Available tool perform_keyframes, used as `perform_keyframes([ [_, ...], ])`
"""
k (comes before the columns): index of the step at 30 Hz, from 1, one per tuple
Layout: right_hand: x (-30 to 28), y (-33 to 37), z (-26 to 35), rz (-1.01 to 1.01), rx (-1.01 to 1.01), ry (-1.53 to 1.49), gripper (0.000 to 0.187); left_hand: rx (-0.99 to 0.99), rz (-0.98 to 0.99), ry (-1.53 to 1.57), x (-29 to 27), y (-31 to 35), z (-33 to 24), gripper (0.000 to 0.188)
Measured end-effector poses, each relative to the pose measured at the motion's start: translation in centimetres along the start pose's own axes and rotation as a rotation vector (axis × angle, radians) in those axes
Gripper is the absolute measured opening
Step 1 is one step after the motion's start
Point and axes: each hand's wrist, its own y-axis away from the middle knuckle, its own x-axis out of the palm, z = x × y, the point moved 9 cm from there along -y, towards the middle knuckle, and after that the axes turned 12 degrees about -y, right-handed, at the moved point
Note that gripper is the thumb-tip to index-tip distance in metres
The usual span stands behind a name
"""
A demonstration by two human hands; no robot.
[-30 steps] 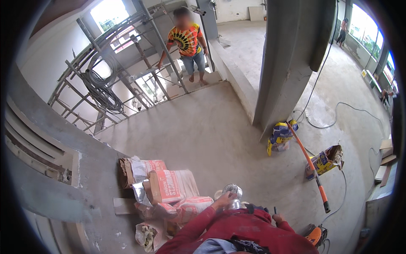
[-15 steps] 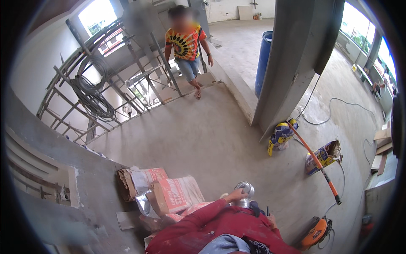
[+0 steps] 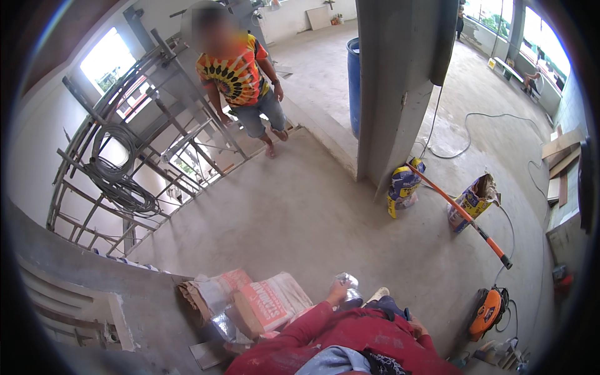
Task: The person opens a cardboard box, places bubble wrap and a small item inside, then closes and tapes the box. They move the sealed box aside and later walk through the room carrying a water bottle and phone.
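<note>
My left hand (image 3: 337,293) grips a shiny silver cylindrical thing (image 3: 351,296) in front of my body; its exact kind is unclear. At my right side, my right hand (image 3: 417,325) is small in view and partly hidden by my clothing. Its fingers look curled by a short dark thing (image 3: 407,313) that I cannot make out. Left of my left hand lie paper sacks (image 3: 273,302) with red print, and a crumpled silver foil piece (image 3: 226,327) rests against them. Part of a pale shoe (image 3: 377,294) shows beyond my red clothing.
A person in a bright patterned shirt (image 3: 232,75) stands ahead, by metal scaffolding (image 3: 187,140) with coiled hose (image 3: 119,165). A grey column (image 3: 400,81) and blue drum (image 3: 354,87) stand right. Sacks (image 3: 405,187), an orange-handled pole (image 3: 462,214), an orange tool (image 3: 486,314) and cables lie about.
The person ahead has walked closer. My view has shifted right, so the column and sacks sit further left. My left hand still holds the silver thing, now turned differently.
</note>
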Motion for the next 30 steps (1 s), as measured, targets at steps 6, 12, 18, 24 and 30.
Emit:
perform_keyframes([
  [6,-0.1,1.7,0.0,0.029,-0.025,0.245,0.072,-0.242,-0.010,-0.181,-5.3,0.1,9.0,0.067],
  [12,-2.0,3.5,-1.5,-0.061,0.007,0.257,0.059,-0.095,0.004,-0.293,-7.2,1.1,12.4,0.076],
  [18,-3.2,3.1,-4.9,-0.049,-0.024,0.012,0.056,0.129,0.057,-0.273,-3.4,2.8,8.2,0.056],
  [24,-1.2,4.7,-1.4,-0.045,0.088,0.175,0.060,0.007,-0.090,-0.274,-3.2,4.4,5.2,0.045],
  [30,-4.5,-0.6,-3.5,0.050,-0.231,0.425,0.050,0.010,-0.106,-0.332,-2.1,4.9,1.8,0.054],
])
